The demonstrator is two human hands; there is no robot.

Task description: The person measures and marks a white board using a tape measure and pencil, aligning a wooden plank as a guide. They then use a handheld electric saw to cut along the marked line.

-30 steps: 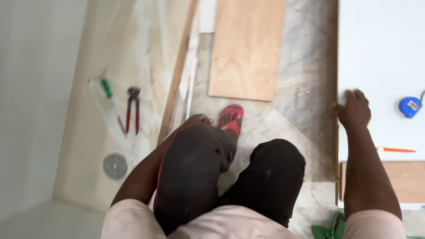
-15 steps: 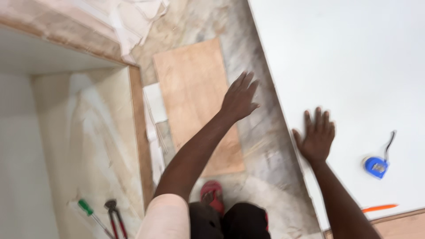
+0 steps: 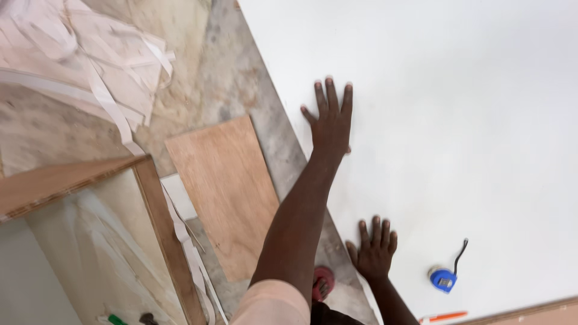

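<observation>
White board (image 3: pixel 457 120), flat on the floor beside a plywood offcut (image 3: pixel 226 192), best steadied evenly near its edge, with left hand (image 3: pixel 330 123) and right hand (image 3: pixel 374 253) pressed apart, fingers spread, gripping nothing.

No packages, signs or screens were in view. One label only: a small pale rectangular panel on the face of the blue tape measure (image 3: pixel 444 280), which lay on the white board (image 3: pixel 457 120) towards the lower right, just beside the person's right hand (image 3: pixel 374 253) and apart from it. The panel was greyish-white against the round blue casing; too small to make out further. A black wrist loop ran up from the casing. Nothing else on the board, floor or timber pieces carried a sticker or printed marking that could be told.
</observation>
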